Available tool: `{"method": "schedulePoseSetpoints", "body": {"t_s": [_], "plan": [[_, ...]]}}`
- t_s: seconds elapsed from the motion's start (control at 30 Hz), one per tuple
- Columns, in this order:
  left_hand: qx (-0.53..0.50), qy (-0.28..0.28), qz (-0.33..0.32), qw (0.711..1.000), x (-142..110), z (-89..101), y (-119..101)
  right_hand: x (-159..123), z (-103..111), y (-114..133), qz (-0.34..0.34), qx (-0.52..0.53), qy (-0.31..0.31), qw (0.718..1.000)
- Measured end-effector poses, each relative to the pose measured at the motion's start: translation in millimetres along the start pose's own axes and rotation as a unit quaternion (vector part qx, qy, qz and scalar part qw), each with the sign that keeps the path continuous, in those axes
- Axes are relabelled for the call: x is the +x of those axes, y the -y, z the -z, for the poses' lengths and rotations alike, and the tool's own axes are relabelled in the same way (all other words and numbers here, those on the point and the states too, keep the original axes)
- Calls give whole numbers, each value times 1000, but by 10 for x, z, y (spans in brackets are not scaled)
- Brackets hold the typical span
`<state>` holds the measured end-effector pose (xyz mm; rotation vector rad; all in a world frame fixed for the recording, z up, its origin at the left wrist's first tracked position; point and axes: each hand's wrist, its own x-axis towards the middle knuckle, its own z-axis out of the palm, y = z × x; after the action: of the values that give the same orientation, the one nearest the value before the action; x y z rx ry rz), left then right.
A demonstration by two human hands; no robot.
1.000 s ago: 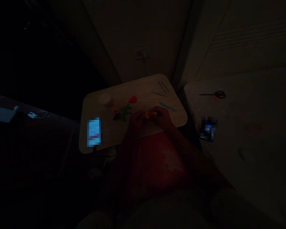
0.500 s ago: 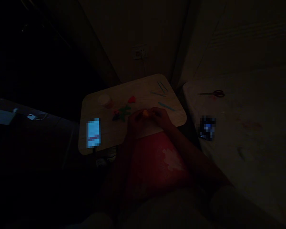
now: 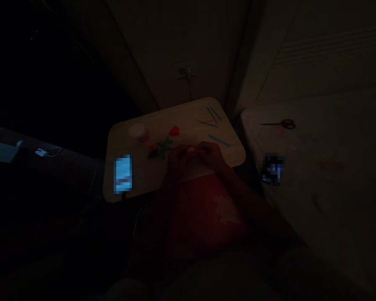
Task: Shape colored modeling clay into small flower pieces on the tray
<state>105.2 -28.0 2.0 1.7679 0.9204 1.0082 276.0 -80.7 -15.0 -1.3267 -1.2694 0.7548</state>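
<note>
In dim light, my left hand [image 3: 176, 159] and my right hand [image 3: 213, 154] meet at the near edge of a small wooden table [image 3: 144, 184]. Between their fingertips is a small orange piece of modelling clay [image 3: 191, 149], partly hidden by the fingers. Both hands are closed around it. Just left of them lies a green clay piece with several arms [image 3: 164, 148], with a small reddish piece [image 3: 153, 146] and a dark piece [image 3: 152, 154] beside it. Farther back rests a red clay lump [image 3: 174, 131].
A pale-lidded tub [image 3: 138, 131] stands at the table's left. A lit phone [image 3: 123, 174] is at its front left. Thin blue sticks [image 3: 208, 123] and a flat blue tool [image 3: 219, 140] lie at the right. Scissors [image 3: 282, 124] and a blurred dark device [image 3: 272, 169] lie on the pale surface beyond.
The hands stay nearly in place, with fingers shifting slightly around the orange clay. Less of the orange shows between them now. The other things on the table have not moved.
</note>
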Motion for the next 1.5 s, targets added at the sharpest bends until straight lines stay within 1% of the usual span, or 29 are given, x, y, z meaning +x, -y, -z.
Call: {"method": "schedulePoseSetpoints", "body": {"t_s": [0.13,0.3,0.4,0.5,0.6,0.63,0.73,0.83,0.93,1.0,1.1,1.2,1.27,1.33,1.4,1.5], "plan": [[-14,36,-31,999,0,28,-26,24,2,-71,-23,61,0,998],[-13,50,-56,997,32,30,-41,41,4,-80,-44,68,0,997],[16,47,-64,997,40,18,-46,35,21,-54,-36,86,12,996],[35,31,-96,994,19,-2,-45,33,34,-41,-22,112,28,993],[38,15,-121,992,-14,-31,-38,35,26,-28,-21,109,42,993],[35,7,-115,993,-23,-42,-32,35,18,-21,-25,102,43,994],[10,-21,-68,997,-42,-69,-9,34,-5,10,-39,77,41,995],[13,-22,-44,999,-47,-77,5,37,-7,35,-45,55,38,997],[33,-8,-47,998,-48,-68,0,43,13,33,-47,65,45,996],[22,0,-53,998,-47,-57,0,51,23,13,-53,92,42,993],[-22,24,-60,998,-36,-37,26,69,16,-31,-68,135,14,988],[-22,29,-65,997,-16,-15,76,77,-8,-49,-80,151,-9,985],[-1,17,-70,997,-6,-5,109,66,-18,-26,-69,125,-18,990],[13,2,-74,997,-3,2,134,43,-15,24,-37,78,-21,996],[19,-14,-77,997,-9,6,149,18,-5,86,-7,38,-8,999],[38,-37,-82,995,-23,11,148,-4,8,155,13,16,21,1000]]}}
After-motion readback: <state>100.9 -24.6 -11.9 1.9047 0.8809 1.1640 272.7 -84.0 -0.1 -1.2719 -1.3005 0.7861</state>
